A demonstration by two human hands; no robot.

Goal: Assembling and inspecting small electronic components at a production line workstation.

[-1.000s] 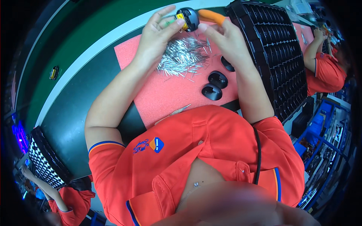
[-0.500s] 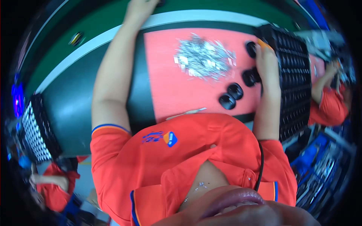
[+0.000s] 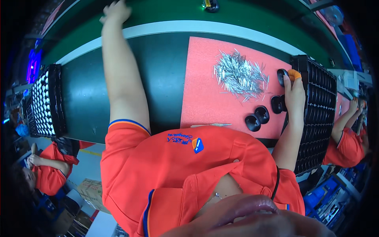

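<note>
Plainly, right hand (image 3: 295,90) on black shell (image 3: 281,76).

The view comes from the left of two wide fisheye cameras worn side by side on the head, facing steeply down. The person's red shirt (image 3: 213,158) is nearest the lens and fills the lower middle; beyond it lies the dark worktable (image 3: 87,91), farther off. The picture is upright — its left is the person's left, its top the far side of the table. The left hand (image 3: 116,14) shows near the upper edge, the right hand (image 3: 294,93) right of centre. Co-workers (image 3: 51,170) appear small at both sides. The pale rail (image 3: 221,27) bows into an arc — the outer corners fall into black.
</note>
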